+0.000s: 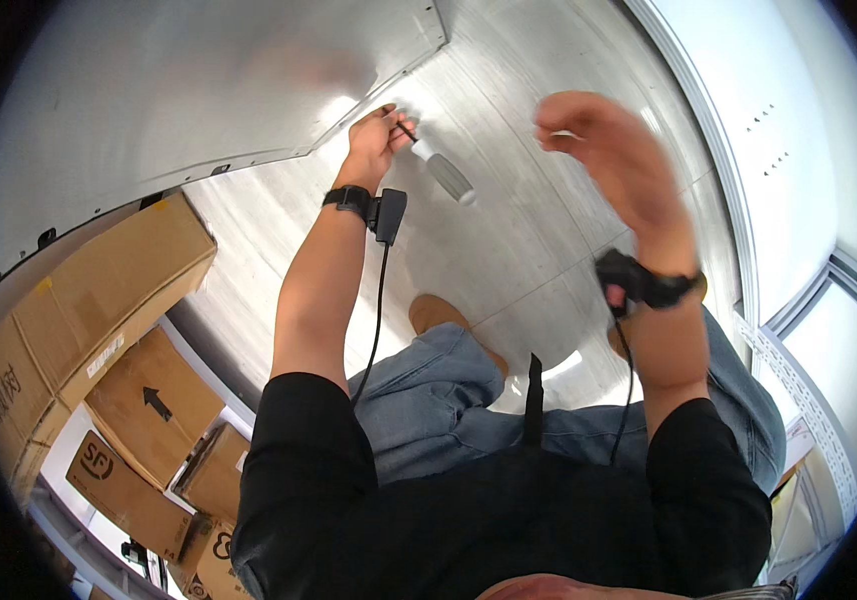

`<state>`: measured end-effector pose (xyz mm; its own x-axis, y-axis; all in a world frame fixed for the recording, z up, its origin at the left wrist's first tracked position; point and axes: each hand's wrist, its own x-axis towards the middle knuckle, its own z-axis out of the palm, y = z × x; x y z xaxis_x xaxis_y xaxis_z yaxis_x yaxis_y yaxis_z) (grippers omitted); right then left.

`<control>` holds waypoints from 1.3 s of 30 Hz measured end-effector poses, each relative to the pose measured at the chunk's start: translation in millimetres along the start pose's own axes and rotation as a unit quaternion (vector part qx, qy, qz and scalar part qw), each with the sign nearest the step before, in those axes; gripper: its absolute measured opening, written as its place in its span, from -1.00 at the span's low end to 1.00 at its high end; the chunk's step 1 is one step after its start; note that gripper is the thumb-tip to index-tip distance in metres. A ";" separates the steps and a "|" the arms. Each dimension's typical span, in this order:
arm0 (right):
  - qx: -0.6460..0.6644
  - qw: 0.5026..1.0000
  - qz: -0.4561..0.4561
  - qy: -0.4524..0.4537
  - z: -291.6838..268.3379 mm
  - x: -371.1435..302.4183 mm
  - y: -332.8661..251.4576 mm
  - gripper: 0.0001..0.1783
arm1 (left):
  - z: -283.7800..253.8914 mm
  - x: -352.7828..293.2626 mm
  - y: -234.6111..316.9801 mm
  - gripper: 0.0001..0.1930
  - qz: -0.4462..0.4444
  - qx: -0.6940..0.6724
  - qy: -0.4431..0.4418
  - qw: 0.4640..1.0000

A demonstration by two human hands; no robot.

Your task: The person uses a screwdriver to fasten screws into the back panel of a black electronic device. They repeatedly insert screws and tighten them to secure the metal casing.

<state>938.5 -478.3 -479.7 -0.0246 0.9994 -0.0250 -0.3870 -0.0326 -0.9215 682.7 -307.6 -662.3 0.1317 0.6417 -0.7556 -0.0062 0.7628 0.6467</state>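
Note:
My left hand (pixel 377 133) is closed round the dark shaft of a screwdriver, beside the lower edge of a large grey metal panel (pixel 209 90). The screwdriver's grey and white handle (pixel 446 178) sticks out of the hand, slanting down to the right over the floor. Off to the right, my right hand (pixel 599 140) is raised and somewhat blurred. Its fingers curve loosely, with a gap between them and the thumb, and nothing shows in it. Each wrist wears a black strap with a small black box and a cable.
Cardboard boxes (pixel 154 395) are stacked at the left, with a long carton (pixel 99 310) against the metal panel. Pale wood-look flooring (pixel 519 240) lies below my hands. A white wall or cabinet side (pixel 769 120) and metal framing (pixel 799 400) stand at the right.

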 end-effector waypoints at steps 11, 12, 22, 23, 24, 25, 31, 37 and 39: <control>0.119 0.961 -0.095 -0.231 7.8 -163.6 -184.2 -0.69 | 214.6 -68.6 27.1 -0.65 0.006 0.250 -0.288 0.924; 0.117 0.964 -0.082 -0.225 6.5 -175.8 -190.9 -0.66 | 229.3 -73.3 21.9 -0.66 0.006 0.262 -0.299 0.918; 0.183 0.962 -0.180 -0.094 28.0 -208.6 -184.9 -0.70 | 289.3 -82.1 -21.6 -0.70 -0.023 0.259 -0.383 0.886; 0.202 0.960 -0.168 -0.098 28.1 -207.8 -180.2 -0.70 | 284.7 -84.6 -24.9 -0.70 -0.028 0.260 -0.379 0.887; 0.203 0.960 -0.161 -0.103 36.6 -204.5 -187.1 -0.71 | 286.9 -85.9 -23.4 -0.70 -0.026 0.250 -0.391 0.885; 0.232 0.954 -0.165 -0.093 47.6 -209.0 -186.8 -0.72 | 288.7 -86.9 -21.8 -0.70 -0.023 0.239 -0.402 0.883; 0.148 0.973 0.021 -0.177 16.2 -191.5 -206.2 -0.71 | 277.6 -97.8 -6.3 -0.71 -0.006 0.206 -0.373 0.905; -0.173 0.959 0.164 0.151 -81.7 -210.3 -263.3 -0.50 | 303.4 -126.0 10.1 -0.85 0.011 0.082 -0.382 0.920; -0.339 0.843 0.315 0.274 -99.7 -195.2 -285.4 -0.48 | 318.8 -140.1 19.9 -0.84 0.032 0.017 -0.402 0.915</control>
<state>1145.7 -662.8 -250.5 0.4732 0.6484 -0.5963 0.1647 -0.7301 -0.6632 980.2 -408.0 -510.3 0.8185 0.4076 -0.4047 -0.0100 0.7145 0.6995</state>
